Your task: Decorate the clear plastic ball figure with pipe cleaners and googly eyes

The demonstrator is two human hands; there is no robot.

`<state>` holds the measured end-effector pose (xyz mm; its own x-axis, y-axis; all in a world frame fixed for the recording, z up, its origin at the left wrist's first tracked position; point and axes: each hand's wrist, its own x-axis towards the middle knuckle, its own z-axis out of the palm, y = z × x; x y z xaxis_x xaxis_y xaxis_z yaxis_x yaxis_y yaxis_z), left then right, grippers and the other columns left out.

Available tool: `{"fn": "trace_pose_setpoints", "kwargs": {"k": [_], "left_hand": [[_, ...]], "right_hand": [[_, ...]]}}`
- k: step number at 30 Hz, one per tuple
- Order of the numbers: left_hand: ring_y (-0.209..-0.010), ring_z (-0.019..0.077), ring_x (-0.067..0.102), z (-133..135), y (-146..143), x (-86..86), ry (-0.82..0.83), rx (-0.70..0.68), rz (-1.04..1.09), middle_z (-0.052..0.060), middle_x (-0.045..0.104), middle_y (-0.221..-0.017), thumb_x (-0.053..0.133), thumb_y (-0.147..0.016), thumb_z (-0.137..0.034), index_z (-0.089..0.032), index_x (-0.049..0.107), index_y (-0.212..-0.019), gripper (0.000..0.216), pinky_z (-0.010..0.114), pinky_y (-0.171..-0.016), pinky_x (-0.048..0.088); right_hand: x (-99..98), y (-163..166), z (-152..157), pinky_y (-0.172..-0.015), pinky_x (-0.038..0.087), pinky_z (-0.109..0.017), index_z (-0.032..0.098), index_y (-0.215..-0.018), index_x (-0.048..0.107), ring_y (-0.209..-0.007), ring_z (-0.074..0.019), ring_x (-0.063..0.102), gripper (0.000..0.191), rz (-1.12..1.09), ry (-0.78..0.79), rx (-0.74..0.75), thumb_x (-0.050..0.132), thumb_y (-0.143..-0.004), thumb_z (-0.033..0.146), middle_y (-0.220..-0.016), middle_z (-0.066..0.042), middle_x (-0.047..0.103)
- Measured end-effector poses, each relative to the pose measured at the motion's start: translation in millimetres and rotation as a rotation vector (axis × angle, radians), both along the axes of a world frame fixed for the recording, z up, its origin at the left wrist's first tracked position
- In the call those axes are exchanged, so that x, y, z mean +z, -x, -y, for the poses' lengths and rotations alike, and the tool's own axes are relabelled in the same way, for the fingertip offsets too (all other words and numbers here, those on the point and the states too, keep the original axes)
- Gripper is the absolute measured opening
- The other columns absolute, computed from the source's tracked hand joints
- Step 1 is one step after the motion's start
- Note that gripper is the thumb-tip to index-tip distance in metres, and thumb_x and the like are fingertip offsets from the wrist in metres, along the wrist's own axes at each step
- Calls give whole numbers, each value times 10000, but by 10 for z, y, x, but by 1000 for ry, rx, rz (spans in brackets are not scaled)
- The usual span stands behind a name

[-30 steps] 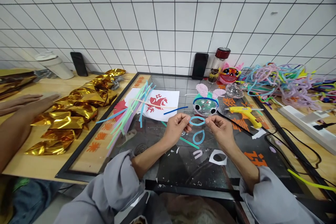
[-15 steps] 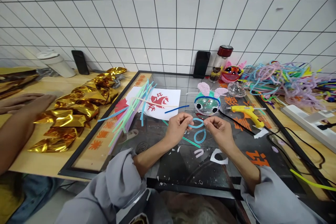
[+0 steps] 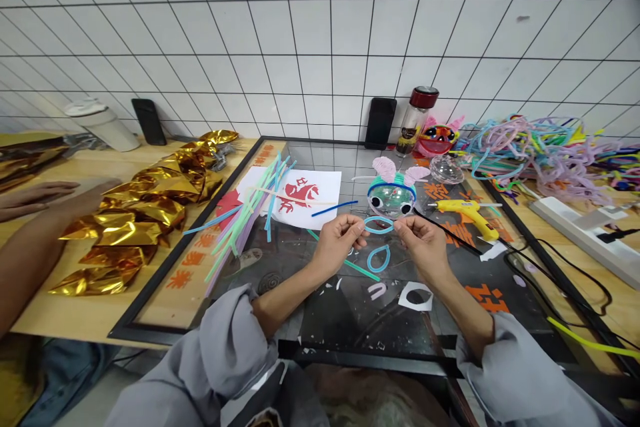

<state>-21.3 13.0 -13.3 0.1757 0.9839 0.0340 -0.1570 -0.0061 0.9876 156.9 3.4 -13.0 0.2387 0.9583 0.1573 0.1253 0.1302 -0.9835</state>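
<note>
The light-blue pointed-oval pipe-cleaner loop is hanging above the tabletop, back from its front edge. The left hand and right hand are pinching its ends, fingertips together. Presumably light, soft and bendable, it is needing gentle end grips. A light-blue teardrop-shaped pipe-cleaner loop is lying nearer that edge.

left hand + right hand: pinching blue loop at opposite ends | nearside of grip: teardrop loop | beyond: pink-eared figure | right: glue gun
</note>
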Motion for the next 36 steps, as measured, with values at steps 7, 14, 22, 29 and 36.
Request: {"fn": "trace_pose_setpoints", "kwargs": {"k": [7,14,22,29,36], "left_hand": [[-521,82,577,-8,-8,-19,31,9,12,10,671,-654,725,-736,-513,-149,614,-758,382,202,-514,463],[-547,85,589,-7,4,-33,19,0,-28,0,651,-694,686,-780,-466,-150,588,-829,335,202,-531,472],[-696,109,618,36,-4,-55,-249,34,-251,25,673,-895,736,-756,-232,-181,587,-1159,434,233,-654,509],[-668,107,595,22,19,-91,-448,53,-382,55,688,-948,727,-793,-230,-165,671,-1097,316,231,-620,530],[-625,97,577,17,5,-112,-466,73,-354,49,712,-905,721,-787,-192,-164,697,-1071,286,224,-593,518]], "right_hand": [[-27,23,27,-484,289,-250,172,-654,617,-492,-87,369,337,24,45,23,729,-671,489,-535,32,497],[-50,17,4,-492,274,-243,165,-665,632,-507,-82,371,312,-16,22,-11,734,-674,460,-551,34,500],[-35,34,4,-488,270,-245,169,-652,639,-494,-80,364,307,-40,39,-5,742,-646,458,-531,37,498],[-40,36,10,-489,261,-248,169,-653,640,-493,-78,352,301,-42,49,2,734,-663,455,-524,44,474],[-37,63,29,-477,249,-248,173,-620,622,-482,-75,333,319,-72,61,8,748,-639,466,-507,51,448]]}}
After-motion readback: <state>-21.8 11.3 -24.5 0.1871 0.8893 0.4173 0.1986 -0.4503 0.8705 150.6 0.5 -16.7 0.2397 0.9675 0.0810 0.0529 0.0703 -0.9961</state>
